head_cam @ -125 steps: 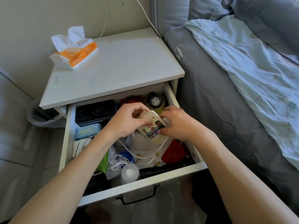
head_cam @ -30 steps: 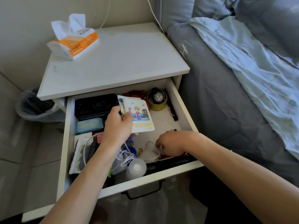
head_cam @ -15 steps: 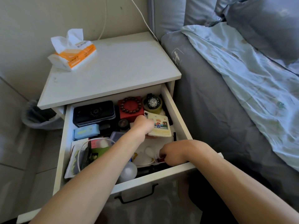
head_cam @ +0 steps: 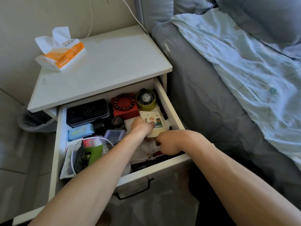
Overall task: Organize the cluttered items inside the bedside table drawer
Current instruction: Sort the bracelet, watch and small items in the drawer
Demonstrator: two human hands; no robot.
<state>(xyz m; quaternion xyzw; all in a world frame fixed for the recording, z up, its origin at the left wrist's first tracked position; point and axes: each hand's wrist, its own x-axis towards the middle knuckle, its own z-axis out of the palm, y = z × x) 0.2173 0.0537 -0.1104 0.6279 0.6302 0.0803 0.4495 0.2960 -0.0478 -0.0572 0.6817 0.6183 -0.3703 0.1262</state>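
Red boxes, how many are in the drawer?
1. The red box sits at the back of the drawer, with a bead bracelet on top. Others may be hidden under the arms and clutter.

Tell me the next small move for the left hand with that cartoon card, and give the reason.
Probably set the cartoon card flat against the right wall of the drawer and let go. The left hand already holds it low over the bare patch in front of the watch, while the right hand is busy near the white cable.
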